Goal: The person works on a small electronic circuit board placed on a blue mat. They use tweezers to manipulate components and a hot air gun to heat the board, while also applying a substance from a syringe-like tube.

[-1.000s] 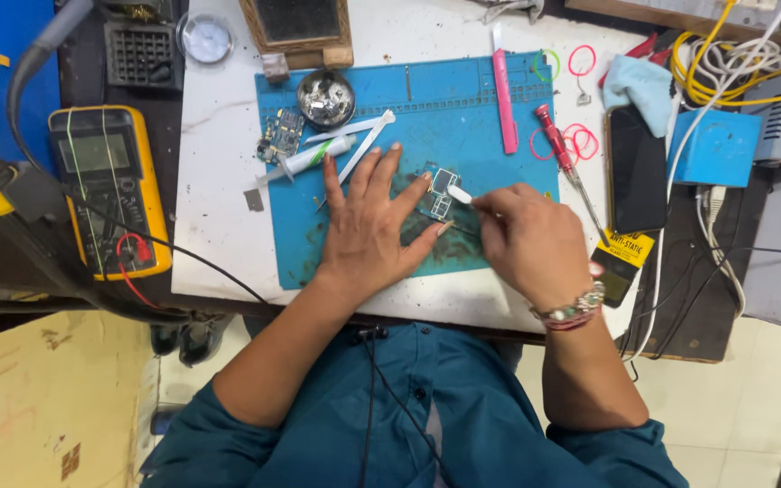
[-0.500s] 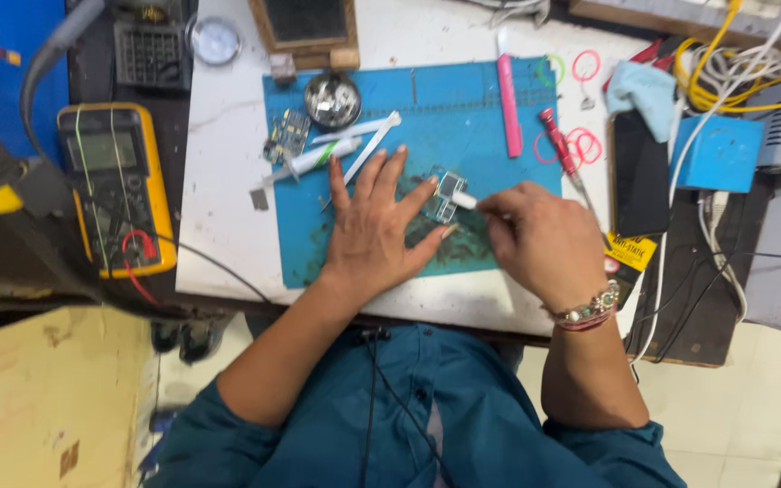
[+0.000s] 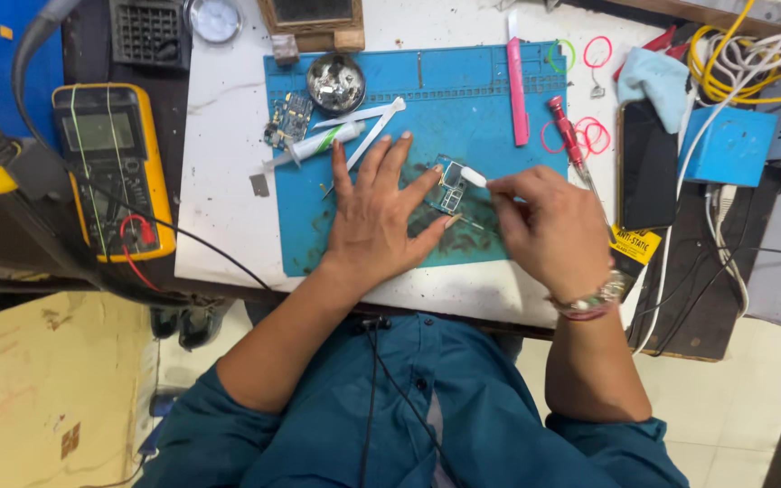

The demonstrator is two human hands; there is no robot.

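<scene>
A small circuit board (image 3: 450,185) lies on the blue work mat (image 3: 463,81). My left hand (image 3: 377,217) rests flat on the mat with fingers spread, its index finger and thumb pressing the board's left side. My right hand (image 3: 549,226) pinches a thin white-tipped tool (image 3: 474,177) whose tip touches the board's top right corner.
On the mat: a second circuit board (image 3: 289,117), a syringe (image 3: 314,145), white tweezers (image 3: 368,122), a round metal dish (image 3: 335,81), a pink tool (image 3: 518,90), a red screwdriver (image 3: 569,136). A yellow multimeter (image 3: 110,167) lies left, a dark phone (image 3: 648,167) and a blue box (image 3: 728,145) right.
My hands and the board stay in nearly the same pose; the tool tip has shifted slightly on the board. The camera view has drifted a little.
</scene>
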